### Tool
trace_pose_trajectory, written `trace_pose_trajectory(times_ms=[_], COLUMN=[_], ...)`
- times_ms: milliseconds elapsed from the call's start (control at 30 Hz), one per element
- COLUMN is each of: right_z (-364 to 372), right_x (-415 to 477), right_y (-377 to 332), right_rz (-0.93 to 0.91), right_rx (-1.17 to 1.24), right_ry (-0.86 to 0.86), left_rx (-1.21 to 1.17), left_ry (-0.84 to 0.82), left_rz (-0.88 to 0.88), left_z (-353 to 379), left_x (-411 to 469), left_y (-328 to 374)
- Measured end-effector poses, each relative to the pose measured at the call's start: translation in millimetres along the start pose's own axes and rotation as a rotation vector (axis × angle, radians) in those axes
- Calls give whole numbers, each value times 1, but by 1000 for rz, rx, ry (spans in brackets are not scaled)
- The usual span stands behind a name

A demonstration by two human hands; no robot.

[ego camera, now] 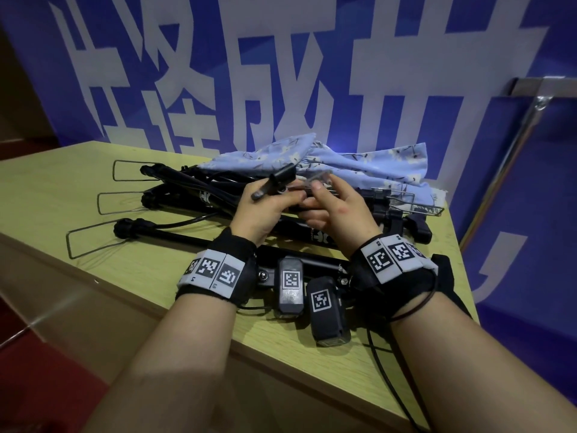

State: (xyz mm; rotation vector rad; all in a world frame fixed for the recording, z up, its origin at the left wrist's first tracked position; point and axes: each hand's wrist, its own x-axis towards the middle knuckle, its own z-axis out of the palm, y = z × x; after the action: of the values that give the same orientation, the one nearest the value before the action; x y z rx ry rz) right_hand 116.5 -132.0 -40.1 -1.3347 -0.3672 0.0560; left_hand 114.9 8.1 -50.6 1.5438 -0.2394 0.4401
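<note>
In the head view I am watching both hands working just above the middle of the desk [46,195]. My left hand [265,210] is curling its fingers round a small black clip [282,176] with a grey pin sticking out on its left side. It is holding the clip up off the pile. My right hand [337,210] is pinching a pale grey piece [317,178] between thumb and fingertips, right beside the clip. The piece is blurring, so I cannot tell whether the two parts are touching or what the piece is.

Below the hands, black poles [175,235] are lying in a loose heap, with wire loops [93,242] sticking out at their left ends. A blue flowered cloth [359,164] is lying crumpled at the far side, partly over the poles and fixed to nothing that I can see. Two black marker blocks [292,282] are sitting near me, between my wrists.

I am judging the work as early. One small part is being fitted in the air, the poles are lying unassembled, and the cloth is waiting to be clipped or hung. Joining the two parts is the step in hand, and nearly everything else is left.
</note>
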Motion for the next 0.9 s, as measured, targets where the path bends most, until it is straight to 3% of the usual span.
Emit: trace_pose_trajectory(times_ms=[133, 267, 367, 567, 900], right_z=[-3, -4, -3, 9, 45], right_x=[-1, -2, -1, -1, -2], right_y=[-4, -7, -14, -33, -63], right_rz=[44, 91, 115, 157, 258], right_rx=[78, 208, 276, 399, 599], right_ry=[75, 131, 196, 223, 217], left_rx=[262, 355, 502, 528, 976], left_ry=[-187, -280, -279, -3, -199], left_rz=[-12, -47, -57, -147, -282], left_z=[-9, -11, -23, -63, -75], left_x=[3, 0, 0, -3, 2], left_y=[14, 29, 40, 52, 29])
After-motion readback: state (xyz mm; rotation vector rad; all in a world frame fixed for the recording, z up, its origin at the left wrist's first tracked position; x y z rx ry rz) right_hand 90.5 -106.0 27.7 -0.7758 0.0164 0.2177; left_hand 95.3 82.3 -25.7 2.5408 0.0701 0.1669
